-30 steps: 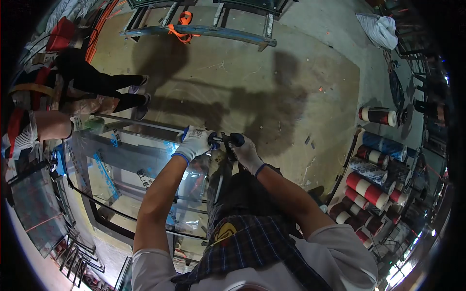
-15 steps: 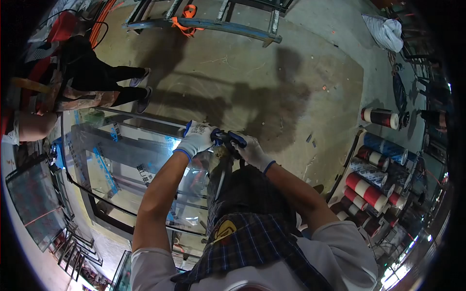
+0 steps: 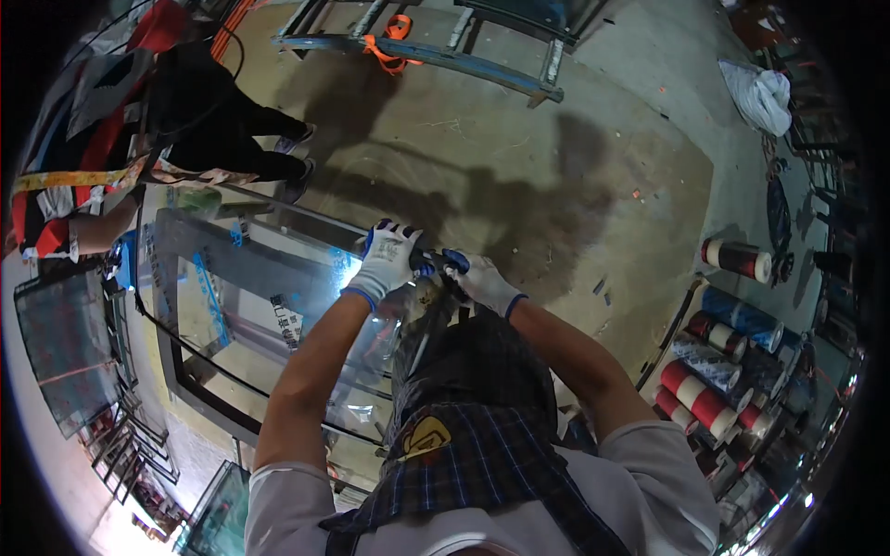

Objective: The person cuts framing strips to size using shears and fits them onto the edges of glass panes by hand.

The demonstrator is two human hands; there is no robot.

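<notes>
My left hand point(image 3: 389, 257), in a white glove with blue fingertips, lies at the near corner of a glazed frame point(image 3: 269, 236). Its fingers are stretched and slightly apart, while the thumb side touches a dark tool point(image 3: 433, 266). My right hand point(image 3: 479, 281), gloved alike, is closed around that tool, whose kind I cannot make out. A thin metallic rod point(image 3: 422, 347) runs below it, close to my dark apron. Blue printed tape point(image 3: 209, 296) and a white label with dark characters point(image 3: 286, 320) show on the glass.
A co-worker point(image 3: 218, 116) stands at the frame's far left end. A metal rack point(image 3: 426, 56) with an orange strap point(image 3: 393, 46) lies ahead on the floor. Film rolls point(image 3: 700, 398) are stacked at right, near a white sack point(image 3: 758, 97). Glass panes point(image 3: 69, 343) lean at far left.
My left hand's fingers have straightened and spread from around the dark tool. The right hand stays on it. The whole view has shifted slightly, and the co-worker's arm has moved.
</notes>
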